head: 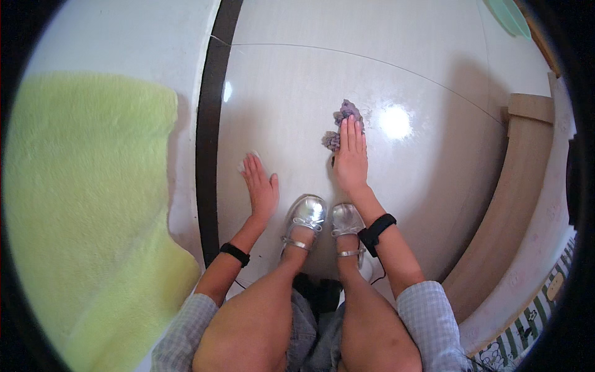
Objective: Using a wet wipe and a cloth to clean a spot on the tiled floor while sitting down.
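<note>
My right hand (352, 160) lies palm down over a crumpled purple cloth (349, 109), holding it against the glossy tiled floor (297, 93). Parts of the cloth stick out beyond the fingertips and to the left of the fingers. My left hand (261, 188) is also palm down, with its fingers over a small white wad (254, 153), perhaps tissue, pressed to the floor. Only the wad's edges show. To the right of the cloth, the tile looks smeared or wet. Black bands circle both wrists.
Silver shoes (309, 210) stand between my forearms. A dark floor strip (209, 139) runs along the left, with a fluffy yellow-green rug (93, 176) beyond it. A beige furniture base (502, 195) curves along the right. At the top right sits a pale green plastic basin (509, 16).
</note>
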`<action>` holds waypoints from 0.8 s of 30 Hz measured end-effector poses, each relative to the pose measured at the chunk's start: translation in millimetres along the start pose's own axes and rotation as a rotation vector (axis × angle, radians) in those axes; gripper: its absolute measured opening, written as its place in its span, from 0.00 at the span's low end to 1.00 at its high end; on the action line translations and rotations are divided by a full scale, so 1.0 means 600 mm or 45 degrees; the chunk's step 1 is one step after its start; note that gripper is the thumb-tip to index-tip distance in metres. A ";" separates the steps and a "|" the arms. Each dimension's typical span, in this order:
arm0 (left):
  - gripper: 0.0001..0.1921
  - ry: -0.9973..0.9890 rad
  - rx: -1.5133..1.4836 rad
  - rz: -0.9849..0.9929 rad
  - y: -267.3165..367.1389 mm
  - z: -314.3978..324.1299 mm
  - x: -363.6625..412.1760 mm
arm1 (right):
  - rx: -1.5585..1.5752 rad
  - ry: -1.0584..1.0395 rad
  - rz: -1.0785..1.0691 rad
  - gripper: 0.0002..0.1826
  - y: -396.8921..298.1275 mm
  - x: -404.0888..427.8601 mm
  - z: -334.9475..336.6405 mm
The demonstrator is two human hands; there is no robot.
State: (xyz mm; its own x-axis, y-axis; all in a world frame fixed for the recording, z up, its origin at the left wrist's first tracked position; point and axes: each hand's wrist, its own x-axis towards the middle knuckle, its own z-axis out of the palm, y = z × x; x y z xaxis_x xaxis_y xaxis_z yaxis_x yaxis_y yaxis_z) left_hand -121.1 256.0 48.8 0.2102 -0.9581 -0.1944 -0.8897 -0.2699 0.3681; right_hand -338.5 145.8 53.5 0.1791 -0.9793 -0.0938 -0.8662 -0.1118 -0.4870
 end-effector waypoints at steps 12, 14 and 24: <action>0.36 -0.078 0.113 0.019 0.004 -0.024 -0.007 | -0.023 -0.275 -0.595 0.39 -0.051 -0.039 0.033; 0.35 -0.096 0.180 0.030 -0.007 -0.027 -0.015 | -0.017 -0.293 -0.616 0.38 -0.039 -0.028 0.020; 0.32 -0.036 0.022 0.117 -0.033 -0.023 -0.017 | 0.006 -0.494 -0.713 0.30 0.077 -0.031 -0.071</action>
State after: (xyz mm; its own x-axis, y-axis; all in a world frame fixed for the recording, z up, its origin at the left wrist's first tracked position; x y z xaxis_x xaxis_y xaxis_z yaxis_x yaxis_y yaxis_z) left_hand -100.3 269.8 56.0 0.1164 -0.9756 -0.1864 -0.9116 -0.1794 0.3698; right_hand -401.7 151.9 69.8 0.7549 -0.6426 -0.1309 -0.5924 -0.5826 -0.5564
